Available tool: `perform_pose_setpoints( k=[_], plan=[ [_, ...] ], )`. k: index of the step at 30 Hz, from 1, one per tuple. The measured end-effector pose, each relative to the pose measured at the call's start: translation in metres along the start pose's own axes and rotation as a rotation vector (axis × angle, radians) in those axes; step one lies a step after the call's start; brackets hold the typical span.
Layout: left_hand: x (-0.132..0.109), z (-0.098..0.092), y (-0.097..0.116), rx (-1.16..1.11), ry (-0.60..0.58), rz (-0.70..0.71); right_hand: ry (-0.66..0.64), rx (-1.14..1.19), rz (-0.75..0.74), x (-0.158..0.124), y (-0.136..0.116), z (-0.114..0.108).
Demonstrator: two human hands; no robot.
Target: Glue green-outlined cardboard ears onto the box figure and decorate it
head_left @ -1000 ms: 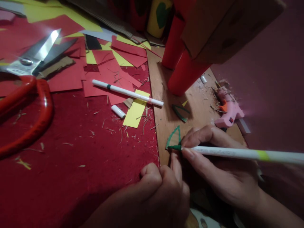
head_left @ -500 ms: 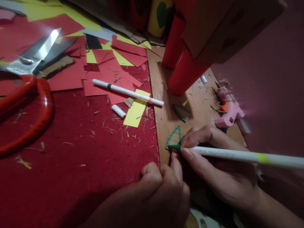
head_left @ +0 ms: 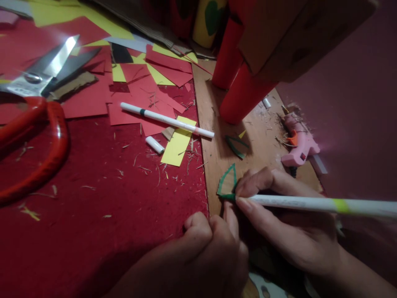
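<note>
My right hand (head_left: pixel 288 219) is closed around a white felt-tip marker (head_left: pixel 297 203) with a yellow-green band. The marker's green tip rests along the lower edge of a small cardboard triangle (head_left: pixel 228 182), which has a green line around its rim. Curled fingers form my left hand (head_left: pixel 214 248) just below the triangle. One of its fingertips reaches the triangle's lower side, while what lies inside the curl is hidden. Beyond the marker tip lies a second green-edged cardboard piece (head_left: pixel 236 147) on the wooden board (head_left: pixel 214 161).
Red-handled scissors (head_left: pixel 57 124) lie open at left by red paper scraps (head_left: pixel 87 99). Another white marker (head_left: pixel 167 120) and a loose cap (head_left: pixel 154 145) sit near a yellow strip (head_left: pixel 176 147). Red tubes (head_left: pixel 242 97) support a cardboard box (head_left: pixel 276 41). A pink glue gun (head_left: pixel 299 140) lies at right.
The marker's green tip and my right fingers have shifted slightly down along the triangle's lower edge. My left hand has stayed in place.
</note>
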State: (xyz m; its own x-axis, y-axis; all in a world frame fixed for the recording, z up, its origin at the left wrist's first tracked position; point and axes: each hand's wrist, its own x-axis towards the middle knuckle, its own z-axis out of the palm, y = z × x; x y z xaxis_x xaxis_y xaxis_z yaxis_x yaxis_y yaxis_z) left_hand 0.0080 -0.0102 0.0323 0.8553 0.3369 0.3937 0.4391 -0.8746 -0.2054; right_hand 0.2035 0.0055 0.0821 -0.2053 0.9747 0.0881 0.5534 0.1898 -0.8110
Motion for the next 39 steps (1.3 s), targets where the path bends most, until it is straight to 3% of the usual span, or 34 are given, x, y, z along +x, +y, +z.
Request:
perform_pose_setpoints(
  k=[4,13,18,24,39],
  plan=[
    [-0.0013,-0.0012,-0.0002,0.009,-0.006,0.014,0.046,0.041,0.025,0.0001,0.0005,0.0013],
    [0.0001,0.0031,0.0023,-0.009,0.018,0.009,-0.020,0.004,-0.011,0.0000,0.0007,-0.0007],
    [0.0001,0.0011,0.0041,0.011,0.021,0.004,0.034,-0.022,-0.004,-0.0009,0.0019,0.0002],
    [-0.0004,-0.0025,0.0010,-0.034,0.012,-0.012,-0.038,-0.022,-0.023,-0.0012,0.0042,-0.0004],
    [-0.0011,-0.0006,0.0009,-0.021,0.014,-0.010,-0.015,0.004,-0.014,-0.0013,0.0028,0.0003]
  ],
)
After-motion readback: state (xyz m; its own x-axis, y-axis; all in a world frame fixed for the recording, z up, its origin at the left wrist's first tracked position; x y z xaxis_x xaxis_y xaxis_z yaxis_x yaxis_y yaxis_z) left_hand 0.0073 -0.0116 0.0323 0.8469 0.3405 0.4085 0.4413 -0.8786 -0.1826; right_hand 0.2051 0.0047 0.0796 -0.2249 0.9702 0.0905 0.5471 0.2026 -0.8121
